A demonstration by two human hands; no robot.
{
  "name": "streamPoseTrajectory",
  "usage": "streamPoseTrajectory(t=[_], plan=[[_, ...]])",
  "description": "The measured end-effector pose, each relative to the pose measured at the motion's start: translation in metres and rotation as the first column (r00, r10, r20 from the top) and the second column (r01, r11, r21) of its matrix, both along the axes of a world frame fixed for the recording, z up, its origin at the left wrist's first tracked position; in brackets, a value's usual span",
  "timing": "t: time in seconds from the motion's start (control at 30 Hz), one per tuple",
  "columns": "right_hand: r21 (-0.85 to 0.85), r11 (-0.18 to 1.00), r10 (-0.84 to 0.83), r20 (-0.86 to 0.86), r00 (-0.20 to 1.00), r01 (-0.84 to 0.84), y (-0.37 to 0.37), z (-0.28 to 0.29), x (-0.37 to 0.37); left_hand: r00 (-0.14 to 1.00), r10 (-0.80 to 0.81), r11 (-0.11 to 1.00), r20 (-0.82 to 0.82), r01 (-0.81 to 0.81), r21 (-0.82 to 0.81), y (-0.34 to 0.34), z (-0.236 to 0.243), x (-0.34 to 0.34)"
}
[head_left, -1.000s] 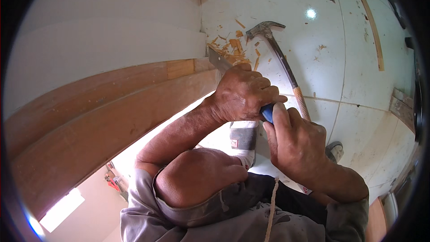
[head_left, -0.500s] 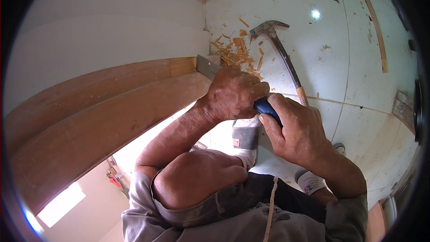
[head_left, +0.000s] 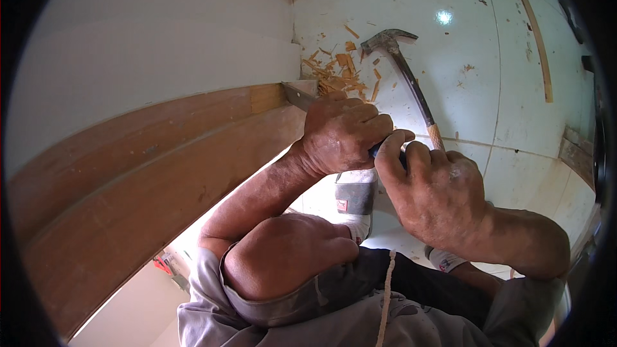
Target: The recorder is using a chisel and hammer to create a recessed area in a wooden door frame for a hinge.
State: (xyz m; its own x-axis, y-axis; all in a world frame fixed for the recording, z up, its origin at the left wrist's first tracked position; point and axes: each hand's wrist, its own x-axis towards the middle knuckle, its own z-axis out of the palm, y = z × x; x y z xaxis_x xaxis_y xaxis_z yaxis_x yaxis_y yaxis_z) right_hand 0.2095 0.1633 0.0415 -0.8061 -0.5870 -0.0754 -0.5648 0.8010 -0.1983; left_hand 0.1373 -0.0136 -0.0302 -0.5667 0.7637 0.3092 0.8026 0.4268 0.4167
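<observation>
Grip of the right hand is closed around the blue handle of a bladed tool; the left hand, nearer the blade, is clenched round it farther forward. Its long axis slants up and left from both fists to the wooden beam, ending beside a paler patch; whether the edge touches is hard to tell. Wood chips lie just beyond, and a hammer rests rightward on the floor, apart from the blade.
</observation>
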Motion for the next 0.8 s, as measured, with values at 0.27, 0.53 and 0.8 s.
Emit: streamPoseTrajectory(t=[0.27, 0.53, 0.8], plan=[[-0.335, 0.91, -0.213, 0.131, 0.968, 0.245, 0.014, -0.01, 0.009, 0.997, -0.078, 0.997, -0.006, 0.078, 0.029, 0.014, 0.002, -0.008], [-0.573, 0.65, -0.245, 0.465, 0.851, 0.5, 0.029, -0.048, 0.03, 0.975, -0.154, 0.937, 0.162, 0.196, -0.289, 0.028, 0.019, 0.009], [-0.686, 0.498, -0.022, 0.602, 0.798, 0.531, 0.036, -0.066, 0.033, 0.982, -0.101, 0.834, 0.161, 0.172, -0.525, 0.04, 0.043, 0.011]])
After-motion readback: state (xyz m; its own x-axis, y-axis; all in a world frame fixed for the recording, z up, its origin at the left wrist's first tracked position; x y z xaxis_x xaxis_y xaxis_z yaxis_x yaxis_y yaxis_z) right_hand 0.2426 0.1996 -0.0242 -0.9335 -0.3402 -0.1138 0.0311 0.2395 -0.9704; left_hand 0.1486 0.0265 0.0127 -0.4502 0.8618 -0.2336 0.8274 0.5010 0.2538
